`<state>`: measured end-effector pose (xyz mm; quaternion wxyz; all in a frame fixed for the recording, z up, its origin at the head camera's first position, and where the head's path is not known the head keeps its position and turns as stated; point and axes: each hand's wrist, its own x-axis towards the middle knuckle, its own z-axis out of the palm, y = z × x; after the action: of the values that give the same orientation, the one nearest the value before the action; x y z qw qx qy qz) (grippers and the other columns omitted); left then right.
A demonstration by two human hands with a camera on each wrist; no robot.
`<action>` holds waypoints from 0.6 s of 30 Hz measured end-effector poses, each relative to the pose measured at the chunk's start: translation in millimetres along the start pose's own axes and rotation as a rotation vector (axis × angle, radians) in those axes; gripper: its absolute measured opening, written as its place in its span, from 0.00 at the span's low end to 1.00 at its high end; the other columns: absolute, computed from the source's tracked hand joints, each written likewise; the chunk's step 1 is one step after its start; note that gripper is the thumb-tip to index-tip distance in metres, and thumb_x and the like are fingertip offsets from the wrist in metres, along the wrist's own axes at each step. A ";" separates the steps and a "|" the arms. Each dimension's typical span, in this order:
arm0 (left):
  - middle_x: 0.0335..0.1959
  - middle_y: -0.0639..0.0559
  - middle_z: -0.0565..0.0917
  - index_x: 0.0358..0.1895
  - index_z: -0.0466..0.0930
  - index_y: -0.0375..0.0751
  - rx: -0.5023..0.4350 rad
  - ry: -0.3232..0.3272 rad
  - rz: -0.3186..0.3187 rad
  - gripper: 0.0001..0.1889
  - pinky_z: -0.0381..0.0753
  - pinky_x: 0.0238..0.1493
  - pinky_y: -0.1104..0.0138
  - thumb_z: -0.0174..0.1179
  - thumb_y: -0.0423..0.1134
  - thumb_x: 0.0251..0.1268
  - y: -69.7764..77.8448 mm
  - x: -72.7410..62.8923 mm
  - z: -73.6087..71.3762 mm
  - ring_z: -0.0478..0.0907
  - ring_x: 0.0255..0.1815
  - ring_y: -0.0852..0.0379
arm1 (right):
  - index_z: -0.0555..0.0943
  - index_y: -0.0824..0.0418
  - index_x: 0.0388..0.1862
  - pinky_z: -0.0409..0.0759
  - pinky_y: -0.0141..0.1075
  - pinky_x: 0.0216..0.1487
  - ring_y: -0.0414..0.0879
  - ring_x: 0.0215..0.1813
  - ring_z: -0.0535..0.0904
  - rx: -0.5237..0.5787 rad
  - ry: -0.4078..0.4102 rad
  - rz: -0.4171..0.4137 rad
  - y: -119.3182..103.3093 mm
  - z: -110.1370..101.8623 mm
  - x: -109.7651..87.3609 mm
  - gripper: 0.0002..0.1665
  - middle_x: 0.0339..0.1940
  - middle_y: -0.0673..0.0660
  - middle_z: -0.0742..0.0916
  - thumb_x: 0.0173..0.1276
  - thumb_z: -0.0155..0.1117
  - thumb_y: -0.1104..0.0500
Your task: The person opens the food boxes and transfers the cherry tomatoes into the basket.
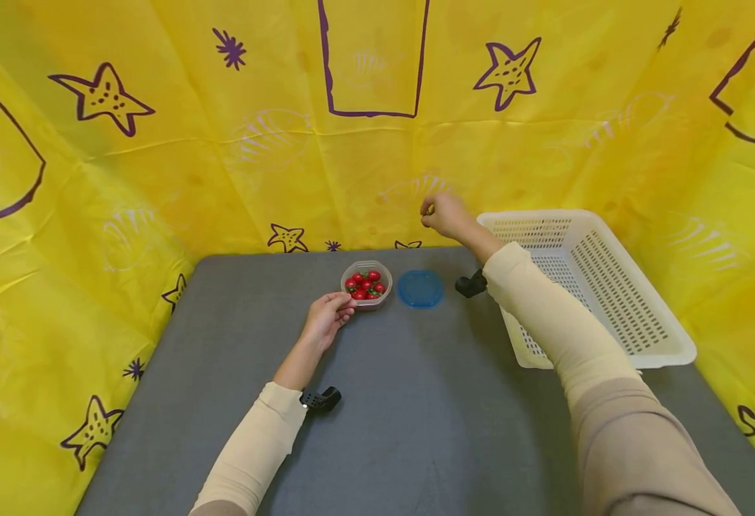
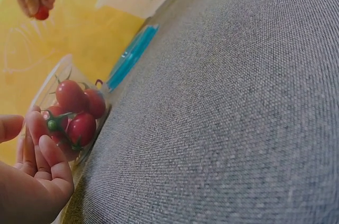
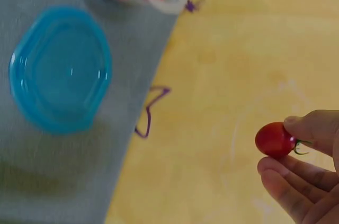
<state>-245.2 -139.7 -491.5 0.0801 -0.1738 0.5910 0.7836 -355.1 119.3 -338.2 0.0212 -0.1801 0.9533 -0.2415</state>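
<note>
My right hand (image 1: 447, 215) is raised above the far edge of the table. It pinches a red cherry tomato (image 3: 274, 140) with a green stem between thumb and fingers. At the near left rim of a clear plastic container (image 1: 385, 295), my left hand (image 1: 327, 319) holds the edge, thumb and fingers on either side of the wall. Several cherry tomatoes (image 2: 71, 96) with green stems lie inside that container. Just to its right, a blue lid (image 1: 420, 289) lies flat on the table.
A large white perforated basket (image 1: 664, 355) stands on the right of the grey table (image 1: 377, 430), partly behind my right forearm. Yellow patterned cloth (image 1: 364, 165) hangs behind the table and along both sides.
</note>
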 end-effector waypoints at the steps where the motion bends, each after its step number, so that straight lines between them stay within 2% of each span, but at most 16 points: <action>1: 0.22 0.58 0.83 0.41 0.73 0.40 -0.001 0.001 0.000 0.02 0.75 0.32 0.72 0.55 0.34 0.71 0.0 -0.3 0.2 0.76 0.23 0.64 | 0.81 0.67 0.49 0.77 0.47 0.46 0.57 0.42 0.80 0.003 0.002 0.008 4.8 -3.2 -0.8 0.14 0.49 0.67 0.85 0.69 0.59 0.61; 7: 0.22 0.59 0.83 0.42 0.73 0.40 0.005 0.000 -0.004 0.03 0.75 0.32 0.72 0.55 0.34 0.71 0.6 -1.6 0.6 0.76 0.23 0.65 | 0.81 0.66 0.50 0.76 0.48 0.45 0.60 0.47 0.81 0.031 0.039 0.061 38.5 -19.5 -6.7 0.15 0.50 0.69 0.85 0.69 0.58 0.60; 18: 0.23 0.58 0.83 0.43 0.73 0.39 0.020 -0.009 0.003 0.04 0.76 0.34 0.72 0.54 0.35 0.72 -0.6 -0.9 -1.1 0.77 0.24 0.64 | 0.81 0.69 0.46 0.72 0.37 0.36 0.59 0.41 0.80 0.069 0.138 0.148 101.1 -34.3 -21.5 0.14 0.44 0.70 0.87 0.66 0.60 0.61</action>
<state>-244.0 -140.5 -492.0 0.0834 -0.1686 0.5986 0.7786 -373.0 225.2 -356.3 -0.0203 -0.0911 0.9544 -0.2835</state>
